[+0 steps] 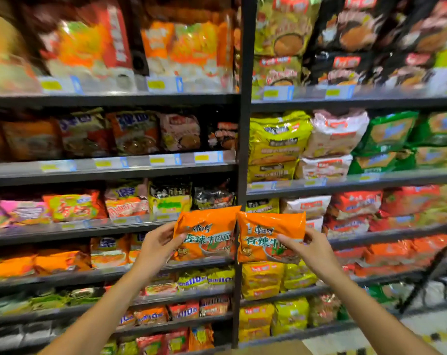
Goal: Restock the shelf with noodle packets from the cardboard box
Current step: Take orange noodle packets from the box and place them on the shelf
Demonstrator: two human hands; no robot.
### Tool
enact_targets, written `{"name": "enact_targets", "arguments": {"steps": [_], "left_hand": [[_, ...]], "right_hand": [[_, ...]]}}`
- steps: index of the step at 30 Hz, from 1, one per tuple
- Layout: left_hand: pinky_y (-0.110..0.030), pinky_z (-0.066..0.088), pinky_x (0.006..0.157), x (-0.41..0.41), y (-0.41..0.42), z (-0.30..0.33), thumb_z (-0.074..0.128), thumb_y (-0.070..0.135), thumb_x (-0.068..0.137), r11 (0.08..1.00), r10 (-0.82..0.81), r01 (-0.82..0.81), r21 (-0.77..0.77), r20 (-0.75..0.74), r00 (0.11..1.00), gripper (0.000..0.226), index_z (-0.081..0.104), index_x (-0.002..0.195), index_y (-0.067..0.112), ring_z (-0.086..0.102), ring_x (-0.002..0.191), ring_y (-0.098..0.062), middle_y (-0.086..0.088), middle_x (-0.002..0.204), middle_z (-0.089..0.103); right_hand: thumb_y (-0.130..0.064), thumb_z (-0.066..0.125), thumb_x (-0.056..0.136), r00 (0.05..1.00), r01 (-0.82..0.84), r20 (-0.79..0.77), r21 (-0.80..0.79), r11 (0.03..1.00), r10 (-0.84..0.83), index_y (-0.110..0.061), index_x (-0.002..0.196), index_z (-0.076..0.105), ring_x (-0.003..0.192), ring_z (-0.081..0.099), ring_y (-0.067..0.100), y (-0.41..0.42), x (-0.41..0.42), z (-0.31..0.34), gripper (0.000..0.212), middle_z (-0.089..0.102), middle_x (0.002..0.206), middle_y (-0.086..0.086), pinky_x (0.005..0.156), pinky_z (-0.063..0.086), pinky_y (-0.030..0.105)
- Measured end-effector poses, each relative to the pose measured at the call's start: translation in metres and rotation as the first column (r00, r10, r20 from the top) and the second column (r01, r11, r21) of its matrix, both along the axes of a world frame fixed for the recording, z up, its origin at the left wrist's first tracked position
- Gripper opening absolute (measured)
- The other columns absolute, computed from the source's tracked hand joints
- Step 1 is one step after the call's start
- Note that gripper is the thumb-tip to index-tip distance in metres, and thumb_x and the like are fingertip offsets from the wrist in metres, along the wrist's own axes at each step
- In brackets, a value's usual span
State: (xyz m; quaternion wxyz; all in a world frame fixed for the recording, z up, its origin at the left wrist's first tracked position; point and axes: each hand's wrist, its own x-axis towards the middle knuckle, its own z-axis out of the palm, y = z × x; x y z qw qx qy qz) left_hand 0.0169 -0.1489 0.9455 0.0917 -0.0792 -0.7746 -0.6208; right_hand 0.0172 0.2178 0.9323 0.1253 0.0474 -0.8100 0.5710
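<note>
Both hands were up in front of the shelf's black upright post (244,149). Left hand (159,243) pinched one orange noodle packet (207,233) by its left edge, thumb on the front; packet sat just left of the post. Right hand (310,249) gripped a second orange packet (268,237) by its right side, just right of the post. Packets touched edge to edge across the post. Stocked shelves (109,172) ran either side of it. Cardboard edge (268,348) showed below the post, at frame bottom.
</note>
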Motion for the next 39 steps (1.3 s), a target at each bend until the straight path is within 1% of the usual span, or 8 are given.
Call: {"name": "enact_targets", "arguments": {"steps": [4,7,11,17,24,29,34,39], "left_hand": [[-0.029,0.054,0.084,0.034,-0.020,0.046,0.068,0.014,0.090,0.997,0.080,-0.080,0.008,-0.063,0.995,0.027,0.076,0.099,0.038,0.069,0.098,-0.013,0.002,0.104,0.076],[-0.034,0.055,0.087,0.057,-0.034,0.078,0.066,0.014,0.092,0.991,0.137,-0.136,0.017,-0.104,0.985,0.021,0.073,0.109,0.023,0.069,0.104,-0.019,-0.001,0.107,0.075],[-0.041,0.056,0.086,0.094,-0.056,0.115,0.067,0.018,0.092,0.966,0.257,-0.252,0.057,-0.141,0.956,0.020,0.073,0.109,0.026,0.069,0.106,-0.021,0.001,0.110,0.075],[-0.025,0.056,0.076,0.153,-0.092,0.158,0.066,0.019,0.092,0.933,0.360,-0.354,0.065,-0.155,0.920,0.024,0.069,0.115,0.025,0.071,0.100,-0.012,0.004,0.107,0.075],[-0.030,0.057,0.074,0.210,-0.152,0.179,0.065,0.020,0.092,0.912,0.407,-0.395,0.111,-0.134,0.903,0.030,0.065,0.122,0.022,0.071,0.102,-0.017,0.000,0.110,0.075],[-0.035,0.056,0.079,0.235,-0.213,0.177,0.065,0.021,0.092,0.901,0.427,-0.411,0.141,-0.119,0.896,0.031,0.064,0.123,0.023,0.072,0.101,-0.017,0.001,0.111,0.075],[-0.033,0.058,0.077,0.251,-0.287,0.171,0.065,0.017,0.093,0.892,0.444,-0.426,0.153,-0.119,0.888,0.028,0.065,0.119,0.025,0.072,0.098,-0.014,0.004,0.106,0.076],[-0.027,0.059,0.069,0.257,-0.357,0.158,0.065,0.015,0.093,0.890,0.442,-0.419,0.183,-0.112,0.890,0.027,0.066,0.119,0.022,0.072,0.098,-0.016,0.001,0.107,0.076]], "right_hand": [[-0.028,0.082,0.078,0.992,-0.063,-0.109,-0.057,0.996,0.057,-0.021,0.101,0.075,0.084,0.072,-0.001,-0.016,0.006,0.048,0.025,0.078,0.090,-0.011,0.067,0.052,0.010],[-0.039,0.082,0.077,0.985,-0.116,-0.141,-0.076,0.990,0.104,-0.025,0.101,0.075,0.088,0.074,0.006,-0.025,0.008,0.076,0.029,0.078,0.093,-0.011,0.077,0.056,0.026],[-0.042,0.082,0.074,0.966,-0.186,-0.194,-0.068,0.980,0.169,-0.028,0.096,0.075,0.090,0.073,0.008,-0.048,0.012,0.117,0.027,0.078,0.091,-0.012,0.082,0.056,0.034],[-0.040,0.081,0.077,0.932,-0.304,-0.218,-0.036,0.952,0.289,-0.031,0.094,0.073,0.078,0.070,-0.005,-0.095,0.023,0.161,0.021,0.076,0.084,-0.018,0.075,0.055,0.026],[-0.038,0.081,0.079,0.912,-0.356,-0.211,0.018,0.934,0.352,-0.023,0.097,0.073,0.070,0.068,-0.009,-0.164,0.048,0.178,0.025,0.076,0.087,-0.011,0.053,0.044,0.004],[-0.040,0.079,0.080,0.897,-0.384,-0.218,0.051,0.922,0.385,-0.024,0.099,0.074,0.074,0.071,-0.003,-0.218,0.070,0.185,0.025,0.078,0.088,-0.009,0.059,0.048,0.010],[-0.045,0.079,0.077,0.898,-0.398,-0.199,0.007,0.917,0.391,-0.026,0.100,0.075,0.087,0.074,0.010,-0.294,0.079,0.182,0.030,0.078,0.094,-0.008,0.084,0.059,0.040],[-0.049,0.078,0.077,0.890,-0.415,-0.199,0.025,0.910,0.411,-0.027,0.099,0.076,0.090,0.073,0.013,-0.369,0.089,0.178,0.030,0.078,0.094,-0.008,0.085,0.057,0.041]]}}
